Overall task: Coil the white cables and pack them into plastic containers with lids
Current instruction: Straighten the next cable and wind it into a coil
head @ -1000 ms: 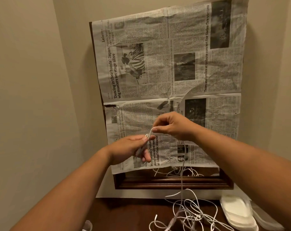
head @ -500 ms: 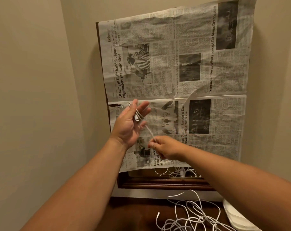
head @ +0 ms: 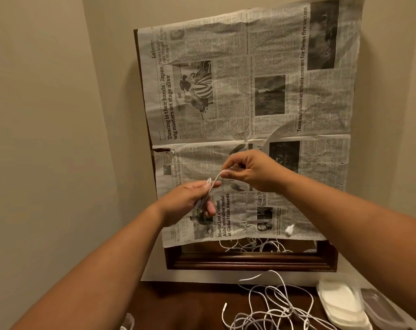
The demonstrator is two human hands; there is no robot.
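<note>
Half a second ago our left grip (head: 190, 201) was raised with its fingers spread and our right grip (head: 252, 171) sat below it, drawing line downward. Now the two have swapped heights. The left one has dropped and closes its fingers and thumb around a small bundle of loops. The right one sits above and to the right, pinching the white cable (head: 214, 181) between thumb and fingertips, and a short arc of it runs between the two. We read this as one more turn being laid onto the bundle.

A white plug (head: 289, 231) hangs below the right wrist in front of the newspaper (head: 249, 91). If it belongs to this cable, little is left to wind, but we cannot trace the strand to it.

The task is still at an early stage. The tangle of loose cables (head: 273, 310) lies on the bench (head: 178, 306), and just to its right the stack of plastic containers (head: 340, 303) shows nothing packed in it. Once this bundle is finished it should go there, provided the loops don't spring open when the left grip shifts.
</note>
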